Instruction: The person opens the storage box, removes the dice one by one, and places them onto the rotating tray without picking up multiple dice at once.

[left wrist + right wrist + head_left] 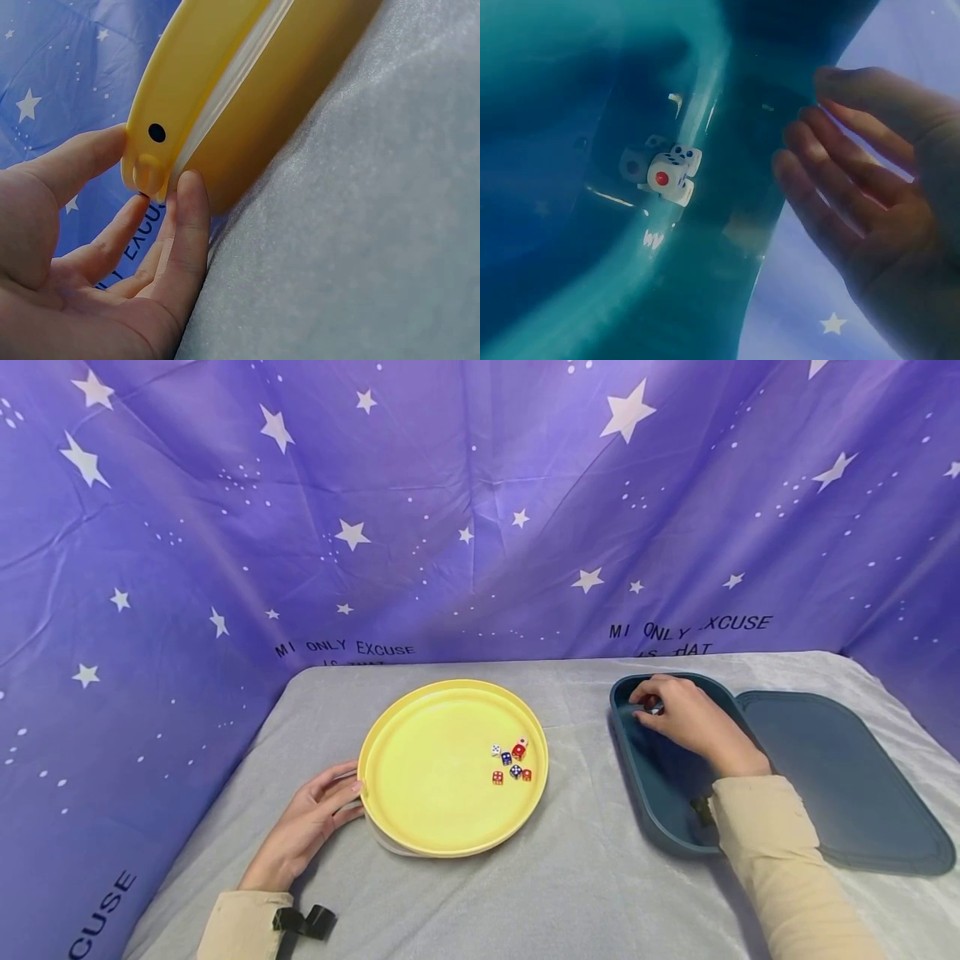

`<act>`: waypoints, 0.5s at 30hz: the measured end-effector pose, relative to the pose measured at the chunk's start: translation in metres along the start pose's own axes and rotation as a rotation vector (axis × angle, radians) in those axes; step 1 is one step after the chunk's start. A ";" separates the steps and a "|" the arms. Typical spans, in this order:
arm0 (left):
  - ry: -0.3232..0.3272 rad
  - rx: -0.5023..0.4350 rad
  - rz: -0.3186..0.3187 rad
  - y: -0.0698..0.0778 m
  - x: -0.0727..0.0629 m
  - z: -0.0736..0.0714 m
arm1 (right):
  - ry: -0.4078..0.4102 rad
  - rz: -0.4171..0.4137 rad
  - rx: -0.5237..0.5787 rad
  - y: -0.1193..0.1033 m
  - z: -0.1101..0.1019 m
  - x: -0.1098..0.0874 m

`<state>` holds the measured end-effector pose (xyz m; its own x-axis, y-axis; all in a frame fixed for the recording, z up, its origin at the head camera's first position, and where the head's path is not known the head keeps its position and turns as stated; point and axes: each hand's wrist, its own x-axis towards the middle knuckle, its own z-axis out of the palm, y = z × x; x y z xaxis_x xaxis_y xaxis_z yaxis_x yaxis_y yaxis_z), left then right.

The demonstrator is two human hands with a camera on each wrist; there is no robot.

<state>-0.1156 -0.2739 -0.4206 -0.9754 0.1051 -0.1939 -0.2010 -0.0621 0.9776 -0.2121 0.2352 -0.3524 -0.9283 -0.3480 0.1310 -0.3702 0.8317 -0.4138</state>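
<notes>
Several white dice (669,172) are sitting in a tight cluster in a dark teal box (660,768), one of them showing a single red dot; the right wrist view is showing them plainly, while the head view is mostly hiding them behind the right hand (686,718). That hand is hanging over the far end of the box, its fingers loosely bent and parted; the right wrist view is showing them apart from the dice and holding nothing.

Well to the left, a round yellow tray (435,768) is carrying seven more dice (506,758), red, blue and white, grouped toward its right side. The left hand (303,827) is touching the tray's left edge with its fingertips, the fingers spread and slightly bent, not wrapping round it. Only the left wrist view is revealing a black dot (156,133) and a small tab (146,174) there, and a pale band below the rim.

A teal lid (847,785) is lying flat just beside the box. Grey cloth (570,893) is covering the desk, and a purple starry curtain (450,485) is hanging behind.
</notes>
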 end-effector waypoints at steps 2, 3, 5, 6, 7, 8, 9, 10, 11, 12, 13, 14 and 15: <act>0.003 -0.001 -0.003 0.000 0.000 0.000 | -0.001 0.010 0.002 0.002 0.000 0.000; 0.006 -0.001 -0.003 0.000 0.000 0.000 | -0.004 0.015 0.002 0.003 0.000 0.000; 0.006 -0.003 -0.004 0.000 0.000 0.000 | -0.006 0.022 0.002 0.004 0.000 0.000; 0.004 -0.004 -0.005 0.000 0.000 0.000 | -0.008 0.028 0.003 0.005 0.000 0.000; 0.005 -0.003 -0.003 0.000 0.000 0.000 | -0.011 0.035 0.006 0.006 0.000 0.000; 0.003 -0.003 -0.005 0.000 -0.001 0.001 | -0.015 0.041 0.009 0.006 0.000 0.000; 0.003 -0.002 -0.003 0.000 -0.001 0.001 | -0.018 0.046 0.008 0.007 0.000 0.000; 0.000 0.000 -0.005 0.000 -0.001 0.001 | -0.022 0.051 0.008 0.007 0.000 -0.001; 0.001 0.001 -0.005 0.000 -0.001 0.001 | -0.025 0.057 0.008 0.008 0.000 -0.001; 0.000 0.001 -0.006 0.000 -0.001 0.001 | -0.027 0.062 0.007 0.009 -0.001 -0.001; 0.000 0.001 -0.006 0.000 -0.001 0.001 | -0.028 0.064 0.007 0.009 -0.001 -0.001; 0.001 0.001 -0.007 0.000 -0.001 0.001 | -0.028 0.065 0.005 0.010 0.000 -0.002; 0.000 0.000 -0.007 0.000 -0.001 0.001 | -0.027 0.066 0.002 0.011 0.000 -0.002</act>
<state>-0.1147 -0.2733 -0.4200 -0.9740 0.1051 -0.2008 -0.2078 -0.0609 0.9763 -0.2143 0.2447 -0.3566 -0.9494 -0.3041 0.0789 -0.3082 0.8524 -0.4224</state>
